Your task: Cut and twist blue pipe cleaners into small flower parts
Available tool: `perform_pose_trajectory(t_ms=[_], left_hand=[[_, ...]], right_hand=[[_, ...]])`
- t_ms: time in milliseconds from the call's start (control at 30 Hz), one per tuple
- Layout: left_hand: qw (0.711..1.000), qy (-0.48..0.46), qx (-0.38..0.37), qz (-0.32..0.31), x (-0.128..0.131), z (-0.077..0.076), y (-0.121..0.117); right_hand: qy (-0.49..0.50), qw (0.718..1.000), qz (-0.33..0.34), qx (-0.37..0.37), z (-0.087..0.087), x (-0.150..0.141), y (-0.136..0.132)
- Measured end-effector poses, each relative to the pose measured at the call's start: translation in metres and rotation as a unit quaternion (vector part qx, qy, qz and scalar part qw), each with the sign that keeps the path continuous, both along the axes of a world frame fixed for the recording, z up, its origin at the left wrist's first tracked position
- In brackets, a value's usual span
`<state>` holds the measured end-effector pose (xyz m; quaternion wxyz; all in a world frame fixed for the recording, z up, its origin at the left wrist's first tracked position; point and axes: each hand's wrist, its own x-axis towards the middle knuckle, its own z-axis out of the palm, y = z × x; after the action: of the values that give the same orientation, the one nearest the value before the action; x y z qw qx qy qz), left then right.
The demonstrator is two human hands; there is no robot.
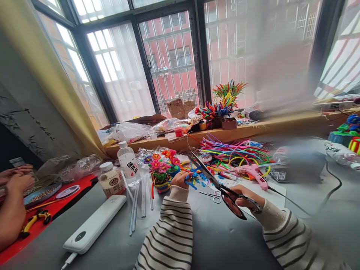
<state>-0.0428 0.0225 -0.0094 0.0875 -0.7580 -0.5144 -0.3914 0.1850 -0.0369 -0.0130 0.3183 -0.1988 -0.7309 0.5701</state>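
Note:
My left hand (180, 180) is closed on a blue pipe cleaner (191, 185), whose ends stick out to the right of the fingers. A large pair of black-handled scissors (209, 175) is in my right hand (247, 197), with fingers through the handles. The blades point up and left, just past the blue pieces, and look parted. Whether they touch the pipe cleaner I cannot tell. Small blue clippings (200, 177) lie scattered behind the blades. A small pair of silver scissors (215, 196) rests on the grey table (222, 240) between my hands.
Pipe-cleaner flowers in a pot (162, 183) stand left of my left hand. Beyond are a water bottle (128, 165), a brown-labelled bottle (111, 180), glue sticks (143, 197) and a white power bank (95, 225). A pink glue gun (254, 174) trails a cable. Another person's hands (17, 183) are far left.

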Motion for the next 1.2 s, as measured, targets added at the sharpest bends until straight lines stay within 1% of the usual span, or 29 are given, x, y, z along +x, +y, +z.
perform_pose_trajectory(t_ms=[200, 333, 500, 700, 767, 867, 1000, 1133, 1200], left_hand=[[1.000, -0.007, -0.011, -0.004, 0.000, 0.001, 0.001], [1.000, -0.010, -0.003, 0.001, 0.002, 0.003, -0.002], [1.000, 0.007, -0.009, -0.006, 0.004, -0.001, -0.002], [0.998, 0.053, -0.001, -0.033, 0.008, -0.001, -0.006], [0.997, 0.073, -0.004, -0.037, 0.010, 0.001, -0.008], [0.995, 0.091, -0.001, -0.027, 0.012, 0.001, -0.009], [0.996, 0.081, 0.010, -0.020, 0.013, 0.000, -0.009], [0.997, 0.071, 0.022, -0.030, 0.013, -0.001, -0.007], [0.997, 0.069, 0.030, -0.034, 0.013, -0.003, -0.006]], right_hand=[[-0.007, 1.000, -0.005, 0.009, 0.005, 0.001, -0.001], [0.018, 1.000, -0.001, 0.015, 0.010, -0.002, -0.006], [0.026, 0.999, 0.022, -0.026, 0.012, -0.004, -0.013], [0.028, 0.998, 0.022, -0.047, 0.010, -0.004, -0.009], [0.029, 0.998, 0.018, -0.051, 0.011, -0.004, -0.009], [0.025, 0.998, -0.002, -0.058, 0.015, -0.005, -0.011], [0.033, 0.998, -0.024, -0.053, 0.019, -0.007, -0.014], [0.026, 0.999, -0.017, -0.044, 0.013, -0.009, -0.011], [0.016, 0.998, -0.046, -0.050, 0.007, -0.010, -0.007]])
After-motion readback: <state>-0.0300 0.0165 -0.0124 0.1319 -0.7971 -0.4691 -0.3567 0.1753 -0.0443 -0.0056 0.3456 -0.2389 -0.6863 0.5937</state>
